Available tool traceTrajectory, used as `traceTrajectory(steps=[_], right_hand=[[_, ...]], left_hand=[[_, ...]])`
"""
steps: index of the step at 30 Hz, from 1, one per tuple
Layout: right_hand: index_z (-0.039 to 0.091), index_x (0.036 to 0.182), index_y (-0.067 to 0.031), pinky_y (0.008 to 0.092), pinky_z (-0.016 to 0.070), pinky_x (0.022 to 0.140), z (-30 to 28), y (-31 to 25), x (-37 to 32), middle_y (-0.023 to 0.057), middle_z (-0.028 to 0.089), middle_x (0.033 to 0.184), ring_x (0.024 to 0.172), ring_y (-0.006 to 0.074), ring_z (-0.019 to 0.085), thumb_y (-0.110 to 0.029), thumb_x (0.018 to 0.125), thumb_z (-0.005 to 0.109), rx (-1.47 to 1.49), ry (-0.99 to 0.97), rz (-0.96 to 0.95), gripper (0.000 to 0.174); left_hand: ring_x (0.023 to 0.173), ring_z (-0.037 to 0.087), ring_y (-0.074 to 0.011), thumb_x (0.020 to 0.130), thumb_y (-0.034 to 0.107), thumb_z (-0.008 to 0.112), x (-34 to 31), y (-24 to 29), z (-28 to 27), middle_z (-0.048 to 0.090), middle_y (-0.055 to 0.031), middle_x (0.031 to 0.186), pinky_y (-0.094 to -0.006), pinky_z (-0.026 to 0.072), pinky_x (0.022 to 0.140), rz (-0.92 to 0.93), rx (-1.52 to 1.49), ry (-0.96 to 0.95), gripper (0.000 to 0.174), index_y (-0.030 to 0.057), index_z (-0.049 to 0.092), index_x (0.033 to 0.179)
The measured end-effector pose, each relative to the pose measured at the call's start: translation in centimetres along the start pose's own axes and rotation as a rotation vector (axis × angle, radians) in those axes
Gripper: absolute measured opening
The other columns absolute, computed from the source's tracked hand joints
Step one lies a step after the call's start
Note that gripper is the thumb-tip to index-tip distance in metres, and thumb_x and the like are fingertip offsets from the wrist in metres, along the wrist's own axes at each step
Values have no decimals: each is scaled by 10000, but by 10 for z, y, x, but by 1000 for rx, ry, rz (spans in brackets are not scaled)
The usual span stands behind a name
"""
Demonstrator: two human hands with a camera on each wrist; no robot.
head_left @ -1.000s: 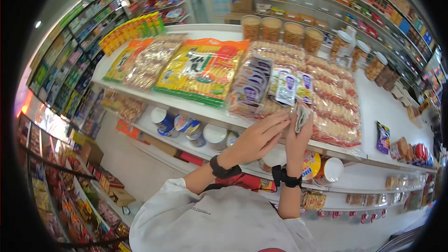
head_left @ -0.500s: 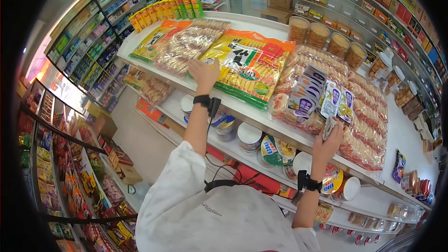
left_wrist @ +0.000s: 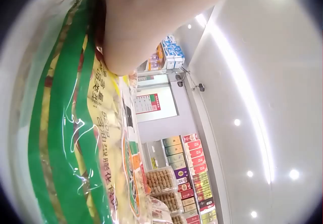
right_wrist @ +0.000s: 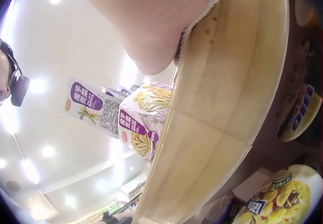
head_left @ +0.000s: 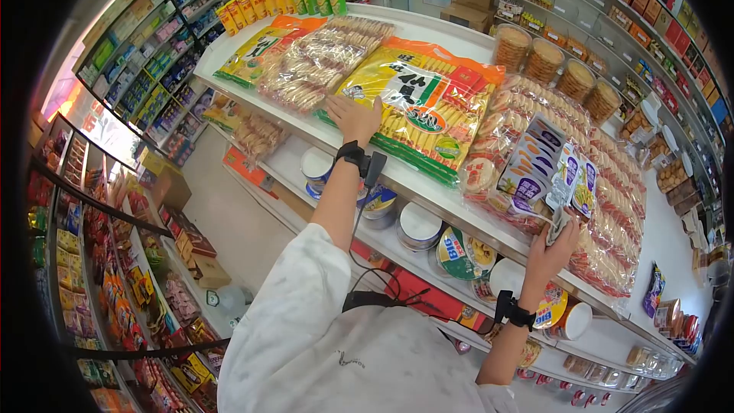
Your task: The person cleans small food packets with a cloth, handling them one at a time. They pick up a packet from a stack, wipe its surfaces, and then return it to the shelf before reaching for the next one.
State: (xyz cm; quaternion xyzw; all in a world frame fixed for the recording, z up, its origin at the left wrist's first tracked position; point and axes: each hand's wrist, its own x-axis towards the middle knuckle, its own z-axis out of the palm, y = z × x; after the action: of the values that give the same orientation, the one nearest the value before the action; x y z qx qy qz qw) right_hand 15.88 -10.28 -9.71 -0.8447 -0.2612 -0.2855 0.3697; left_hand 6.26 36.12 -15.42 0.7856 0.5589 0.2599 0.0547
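Note:
My left hand (head_left: pixel 355 118) rests on the lower left corner of a large yellow snack bag (head_left: pixel 428 99) with a green bottom band, its fingers extended. In the left wrist view that hand (left_wrist: pixel 136 27) covers part of the bag's green and yellow print (left_wrist: pixel 65 133). Farther right, my right hand (head_left: pixel 554 248) holds a folded greyish cloth (head_left: pixel 559 223) at the counter's front edge. The right wrist view shows the cloth's white rim (right_wrist: pixel 204 14) under the hand, against the pale edge strip (right_wrist: pixel 217 82). Just beyond are a purple-and-white snack box (head_left: pixel 535 157) and white-and-purple packets (head_left: pixel 585 187).
Clear-wrapped biscuit packs (head_left: pixel 612 214) lie under and beside the box. Left of the yellow bag is a clear pack of sticks (head_left: pixel 325 65), with yellow and green tubes (head_left: pixel 283 0) behind. Biscuit jars (head_left: pixel 543 57) line the back. Noodle tubs (head_left: pixel 466 252) fill the shelf below.
The left hand has left the right hand's side and moved left to the yellow bag. The right hand keeps the cloth at the counter edge. The head view has turned left.

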Motion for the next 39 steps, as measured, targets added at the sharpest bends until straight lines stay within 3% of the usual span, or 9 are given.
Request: traceTrajectory(steps=[4,7,10,13,21,28,31,39], right_hand=[[538,1212,24,449,385,1024,1,0,0,170,557,1265,1201,393,498,40,705,604,-4,-11,8,511],[539,1210,21,450,385,1024,0,0,-1,169,556,1266,1203,393,496,42,706,606,-17,-8,6,509],[541,1206,17,449,388,1020,-1,-1,-1,164,557,1268,1201,393,498,37,713,618,-27,-5,4,499],[544,1201,12,448,391,1016,-3,-3,0,160,558,1269,1198,389,502,22,728,635,-27,-9,9,482],[545,1204,-2,447,394,1015,-1,3,-3,153,558,1266,1176,387,509,-23,782,650,-34,-1,9,435],[548,1193,-1,443,399,1008,-2,4,-3,147,559,1255,1159,372,514,-27,776,658,-22,13,-12,432],[551,1179,5,439,408,998,-5,0,-1,145,562,1252,1158,369,521,-22,766,664,-32,12,-18,429],[551,1163,25,447,414,995,-7,1,-2,145,566,1250,1173,371,524,-35,747,681,-20,30,-28,440]], left_hand=[[1455,48,-502,913,657,369,-2,1,-3,100,-429,1515,-548,-4,1180,9,21,-5,1052,-249,178,1412],[1477,2,-453,900,699,358,-2,4,-9,70,-388,1544,-507,-33,1190,-33,61,-81,1090,-220,131,1440],[1477,0,-454,901,693,362,-2,5,-10,68,-386,1546,-508,-35,1189,-36,54,-98,1087,-219,123,1442],[1451,60,-507,907,654,380,-3,1,-2,123,-422,1515,-557,2,1175,17,25,14,1052,-253,193,1406],[1463,22,-483,897,670,395,-5,4,-13,88,-409,1529,-538,-11,1181,-20,18,-75,1079,-240,148,1422],[1450,53,-510,910,645,390,-4,4,-10,126,-429,1509,-561,1,1174,-3,36,-53,1053,-254,163,1409],[1466,12,-480,892,694,370,-2,5,-12,78,-410,1530,-529,-16,1183,-38,52,-112,1098,-233,134,1429],[1459,-1,-500,894,664,397,-1,4,-17,57,-427,1522,-544,-5,1177,-18,3,-158,1095,-253,109,1419]])
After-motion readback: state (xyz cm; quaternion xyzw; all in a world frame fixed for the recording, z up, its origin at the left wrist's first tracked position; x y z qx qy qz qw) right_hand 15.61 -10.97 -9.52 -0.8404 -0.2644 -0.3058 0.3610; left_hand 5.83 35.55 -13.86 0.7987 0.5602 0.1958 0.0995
